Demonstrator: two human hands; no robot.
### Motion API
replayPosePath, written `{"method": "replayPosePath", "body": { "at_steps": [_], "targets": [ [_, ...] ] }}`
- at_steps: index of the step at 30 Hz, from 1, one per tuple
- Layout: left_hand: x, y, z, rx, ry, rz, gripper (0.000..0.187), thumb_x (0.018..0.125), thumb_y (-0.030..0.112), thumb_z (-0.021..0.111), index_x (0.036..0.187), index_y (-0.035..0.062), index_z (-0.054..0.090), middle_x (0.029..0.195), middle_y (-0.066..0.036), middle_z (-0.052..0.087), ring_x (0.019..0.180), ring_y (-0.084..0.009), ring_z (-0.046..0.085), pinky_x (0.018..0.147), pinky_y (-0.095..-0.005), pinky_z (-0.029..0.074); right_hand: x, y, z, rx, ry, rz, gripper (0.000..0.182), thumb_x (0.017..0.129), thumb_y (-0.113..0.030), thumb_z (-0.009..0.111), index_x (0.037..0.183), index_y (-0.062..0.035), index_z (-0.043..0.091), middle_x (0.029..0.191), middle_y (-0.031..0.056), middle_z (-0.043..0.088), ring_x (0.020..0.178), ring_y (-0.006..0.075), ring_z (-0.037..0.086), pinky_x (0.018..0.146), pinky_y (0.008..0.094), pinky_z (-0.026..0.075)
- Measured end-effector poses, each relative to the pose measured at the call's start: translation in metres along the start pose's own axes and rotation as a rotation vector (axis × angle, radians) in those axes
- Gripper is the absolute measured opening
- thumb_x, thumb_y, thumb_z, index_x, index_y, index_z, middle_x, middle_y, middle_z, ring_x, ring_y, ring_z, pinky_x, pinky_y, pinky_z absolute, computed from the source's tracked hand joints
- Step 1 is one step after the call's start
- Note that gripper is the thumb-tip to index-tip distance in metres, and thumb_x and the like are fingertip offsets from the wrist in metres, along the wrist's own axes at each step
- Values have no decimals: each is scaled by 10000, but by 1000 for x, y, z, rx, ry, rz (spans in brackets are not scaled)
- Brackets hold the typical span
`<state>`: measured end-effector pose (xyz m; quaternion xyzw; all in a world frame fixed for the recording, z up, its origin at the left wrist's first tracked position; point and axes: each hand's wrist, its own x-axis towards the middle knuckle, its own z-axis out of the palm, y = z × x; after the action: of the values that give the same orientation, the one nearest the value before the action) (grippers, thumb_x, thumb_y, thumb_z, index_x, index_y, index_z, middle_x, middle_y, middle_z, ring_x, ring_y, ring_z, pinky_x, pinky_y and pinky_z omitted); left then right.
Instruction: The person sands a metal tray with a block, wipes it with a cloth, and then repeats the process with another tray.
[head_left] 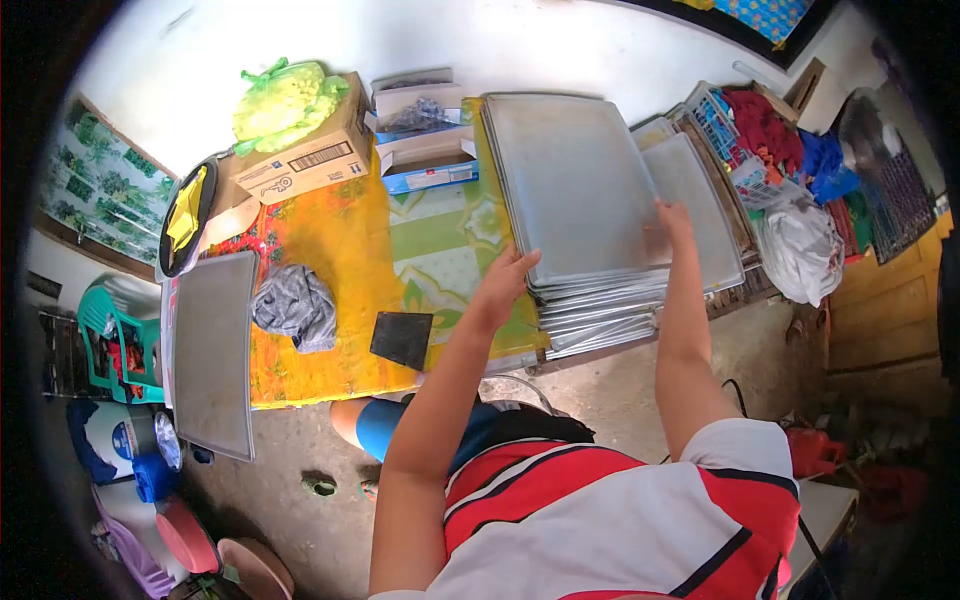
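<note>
Panel (570, 170), grey and thin-framed, lies flat on top of a stack of framed sheets (600, 315) at the right of the yellow-covered tabletop (300, 380). Its long axis runs away from the person toward the wall, so most of it lies beyond the grip. The left hand (508, 283) is at its near left corner, thumb toward the surface; the right hand (676, 222) is at its right edge, a little farther up. Both appear to touch it, though whether either has closed on the frame I cannot tell. Another grey panel (695, 205) lies just right of the right hand. Left of the stack are a dark square (402, 340), a crumpled grey cloth (295, 308) and, behind, an open blue-and-white box (430, 165); a separate framed panel (213, 350) juts past the tabletop's near edge.
</note>
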<state>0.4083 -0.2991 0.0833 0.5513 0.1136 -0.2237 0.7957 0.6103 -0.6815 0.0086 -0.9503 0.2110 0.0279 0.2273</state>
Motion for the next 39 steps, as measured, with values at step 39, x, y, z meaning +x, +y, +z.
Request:
{"method": "replayPosePath", "body": {
  "at_steps": [39],
  "targets": [
    [-239,-33,-85,-854,-162,984,742,891,503,610,1435,72,348,1400,-76,458,1278,-238,447,1088,-427,346,-330,-157,58,1445,-480,-29,416,1030,-366,406,1200,-12,544,1165,107,591,1056,235,559,944,417,452]
  ]
}}
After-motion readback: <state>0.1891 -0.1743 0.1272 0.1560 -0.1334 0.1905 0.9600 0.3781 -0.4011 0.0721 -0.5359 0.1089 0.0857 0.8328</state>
